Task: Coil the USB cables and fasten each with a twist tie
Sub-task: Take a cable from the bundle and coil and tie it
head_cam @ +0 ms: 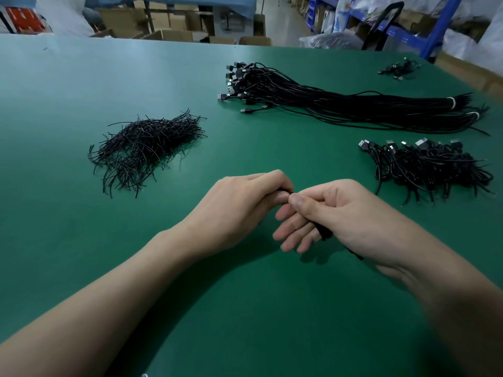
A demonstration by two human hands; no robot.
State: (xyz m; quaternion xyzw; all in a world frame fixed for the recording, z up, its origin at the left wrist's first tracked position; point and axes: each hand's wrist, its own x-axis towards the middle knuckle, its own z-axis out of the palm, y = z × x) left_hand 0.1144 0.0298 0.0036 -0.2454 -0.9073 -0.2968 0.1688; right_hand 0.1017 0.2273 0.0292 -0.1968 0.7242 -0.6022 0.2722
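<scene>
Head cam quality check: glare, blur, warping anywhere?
Head view: pale sheen on the green mat at far left; its far edge bows, wide-angle distortion; blue shelving behind is smeared; soft shadows under left hand and right hand; the black cable they grip shows no detail.

Both hands bare: left hand [239, 204], right hand [351, 213]. Forearms uncovered from wrist to frame edge: left forearm [114, 292], right forearm [435, 270]. Right thumb [298, 203] has a short, rounded nail. Creases and tendon ridges at the right wrist.
</scene>
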